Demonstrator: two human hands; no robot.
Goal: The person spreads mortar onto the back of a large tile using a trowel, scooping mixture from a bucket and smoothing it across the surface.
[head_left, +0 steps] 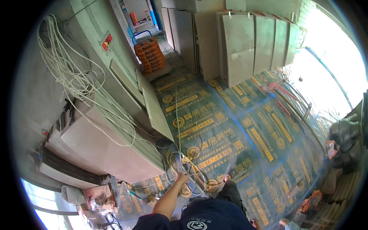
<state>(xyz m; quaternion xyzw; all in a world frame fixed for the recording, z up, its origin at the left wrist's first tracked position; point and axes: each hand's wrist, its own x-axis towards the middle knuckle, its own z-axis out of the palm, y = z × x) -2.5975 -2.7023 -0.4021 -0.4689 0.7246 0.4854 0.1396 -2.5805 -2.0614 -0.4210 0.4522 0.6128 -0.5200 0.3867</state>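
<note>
My left arm reaches forward from the lower edge, and my left hand [182, 178] is closed around part of a loose bundle of cable [203, 180]. The loops spread over the floor just in front of my body. Low at the bottom edge, a small part of my right hand [254, 223] shows beside my dark shirt; its fingers are too cut off to read. More pale cable [69, 71] hangs in a big tangle on the left wall and trails across a stack of large tiles [109, 147].
Printed green floor covering [218, 130] lies underfoot. Large slabs [238, 48] lean along the far wall. Orange cases [149, 55] stand stacked on a blue-handled trolley at the far left. Long poles [295, 111] and grey bags [343, 134] line the right; a box [99, 195] sits lower left.
</note>
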